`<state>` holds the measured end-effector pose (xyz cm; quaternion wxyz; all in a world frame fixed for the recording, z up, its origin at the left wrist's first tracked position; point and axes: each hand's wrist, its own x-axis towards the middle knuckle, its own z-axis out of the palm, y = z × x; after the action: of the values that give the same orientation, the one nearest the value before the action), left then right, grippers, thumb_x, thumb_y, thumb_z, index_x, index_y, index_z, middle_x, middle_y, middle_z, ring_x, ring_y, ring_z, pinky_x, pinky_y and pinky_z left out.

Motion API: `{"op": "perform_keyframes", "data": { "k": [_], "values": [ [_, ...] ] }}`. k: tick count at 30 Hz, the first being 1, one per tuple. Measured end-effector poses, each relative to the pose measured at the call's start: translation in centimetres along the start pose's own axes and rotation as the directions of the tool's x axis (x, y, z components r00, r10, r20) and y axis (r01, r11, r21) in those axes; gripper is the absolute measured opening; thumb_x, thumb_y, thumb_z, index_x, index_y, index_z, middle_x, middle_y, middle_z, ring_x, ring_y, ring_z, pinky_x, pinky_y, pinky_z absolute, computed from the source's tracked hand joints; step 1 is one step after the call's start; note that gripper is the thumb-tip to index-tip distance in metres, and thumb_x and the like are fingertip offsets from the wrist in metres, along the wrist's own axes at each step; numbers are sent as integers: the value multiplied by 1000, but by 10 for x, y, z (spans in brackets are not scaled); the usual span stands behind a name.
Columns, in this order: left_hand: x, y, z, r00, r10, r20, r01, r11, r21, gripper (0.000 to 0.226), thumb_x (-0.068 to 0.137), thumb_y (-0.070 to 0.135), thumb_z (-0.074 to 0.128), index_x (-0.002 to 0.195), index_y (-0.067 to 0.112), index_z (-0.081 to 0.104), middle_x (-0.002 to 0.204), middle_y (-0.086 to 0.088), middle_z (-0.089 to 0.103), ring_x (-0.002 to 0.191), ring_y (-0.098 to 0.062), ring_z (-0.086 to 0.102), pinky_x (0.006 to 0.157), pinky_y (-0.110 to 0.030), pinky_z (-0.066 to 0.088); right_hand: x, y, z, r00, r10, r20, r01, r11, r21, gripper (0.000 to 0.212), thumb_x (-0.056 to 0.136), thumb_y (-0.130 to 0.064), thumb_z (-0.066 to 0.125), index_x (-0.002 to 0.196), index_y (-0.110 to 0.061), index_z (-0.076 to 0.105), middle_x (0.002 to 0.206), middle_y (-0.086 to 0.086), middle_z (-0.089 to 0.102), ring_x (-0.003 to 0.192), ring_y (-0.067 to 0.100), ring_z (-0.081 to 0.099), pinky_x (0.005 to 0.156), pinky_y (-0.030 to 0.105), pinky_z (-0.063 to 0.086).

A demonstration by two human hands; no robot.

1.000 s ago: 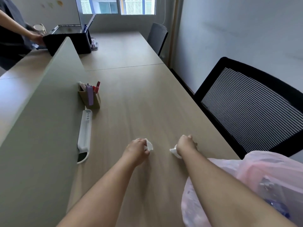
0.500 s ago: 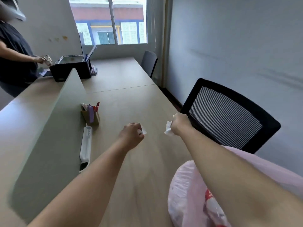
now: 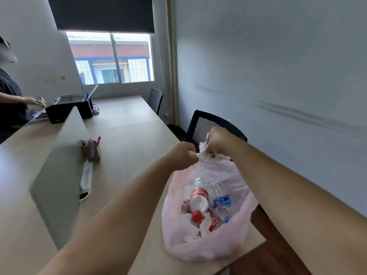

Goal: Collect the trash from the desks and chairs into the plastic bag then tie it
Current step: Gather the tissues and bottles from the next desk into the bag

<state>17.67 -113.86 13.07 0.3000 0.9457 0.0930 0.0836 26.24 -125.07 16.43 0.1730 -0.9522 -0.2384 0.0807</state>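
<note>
**Over the bag, both fists full of tissue**

At the desk's [image 3: 127,139] near right corner sits the pink bag [image 3: 206,245], slumped and open at the top, its far rim rising toward the hands. Both hands hang just above that far rim. The left hand [image 3: 183,155] is curled into a fist with a scrap of white tissue [image 3: 192,153] peeking from the knuckles. The right hand [image 3: 217,142] is bunched around a bigger wad [image 3: 204,153] of white paper, which trails down and seems to touch the bag's rim; whether those fingers also pinch the plastic, I cannot tell. The two fists are close together, nearly touching, left one a shade nearer the bag's left side.

Inside the bag lie a clear bottle [image 3: 198,199] with a red label and red cap, a second bottle [image 3: 222,201] with a blue label to its right, and crumpled white paper beneath them.

Beyond the bag, behind the right hand, stands a black mesh chair [image 3: 200,126]. Left of the bag runs a grey divider [image 3: 59,165] with a white strip [image 3: 86,177] lying along its foot and a small pen holder [image 3: 92,149] further back. Far from the bag, at the desk's other end, sits a black tray [image 3: 69,110], and a second person [image 3: 10,102] in dark clothes stands by it with something in hand.
</note>
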Motion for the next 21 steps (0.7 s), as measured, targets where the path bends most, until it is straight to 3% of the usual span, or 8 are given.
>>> {"op": "perform_keyframes", "data": {
  "k": [2,4,8,12,14,17,19,21],
  "values": [
    [-10,3,21,986,-72,151,71,997,15,9,83,12,53,78,8,59,73,-6,55,59,-17,51,49,-23,47,-19,15,23,999,10,46,-9,1000,-21,19,73,-3,70,91,-1,71,81,12,72,70,22,68,65,28,55],
    [-20,5,48,956,-140,259,123,989,80,13,86,16,55,94,7,60,83,-6,57,67,-15,53,53,-24,49,-34,33,48,994,49,97,-43,997,-62,21,76,-4,69,96,1,69,86,11,69,68,20,64,65,28,54],
    [-25,-14,86,946,-191,262,113,952,285,51,88,34,59,131,9,45,127,-13,48,105,-25,52,91,-34,43,-44,57,89,980,93,175,-58,980,-193,31,87,-9,61,117,-5,64,118,12,64,96,24,62,87,31,49],
    [-19,-34,98,981,-118,157,77,966,247,61,87,32,63,141,21,36,141,-9,39,122,-28,48,103,-36,40,-49,72,97,933,73,353,-49,996,-76,57,85,-9,67,137,-23,50,136,6,53,116,26,57,98,33,49],
    [-20,-39,96,1000,6,29,-12,976,216,46,89,26,61,132,21,47,134,-7,46,118,-26,50,99,-33,44,-47,78,93,967,49,250,-38,998,-51,53,83,-8,67,132,-23,56,133,5,57,112,26,59,95,32,51],
    [-26,-42,88,985,121,-123,-81,955,284,24,88,28,60,111,22,61,128,-4,51,116,-24,51,93,-36,50,-47,78,78,994,-30,-101,38,997,70,27,88,-13,59,112,-15,69,113,6,69,97,22,66,87,31,55],
    [-31,-44,79,973,141,-184,-64,927,369,18,88,32,59,103,23,65,133,-2,51,121,-22,47,99,-38,45,-50,76,62,934,-84,-348,107,993,48,20,89,-18,55,100,-12,71,99,6,71,90,20,65,76,28,55],
    [-37,-49,71,967,124,-221,-25,913,406,18,87,38,60,100,27,67,141,-1,45,130,-24,40,108,-41,35,-56,79,48,835,-105,-540,88,994,-57,19,87,-22,55,92,-13,70,104,6,65,97,23,57,76,30,47]
  ]
}}
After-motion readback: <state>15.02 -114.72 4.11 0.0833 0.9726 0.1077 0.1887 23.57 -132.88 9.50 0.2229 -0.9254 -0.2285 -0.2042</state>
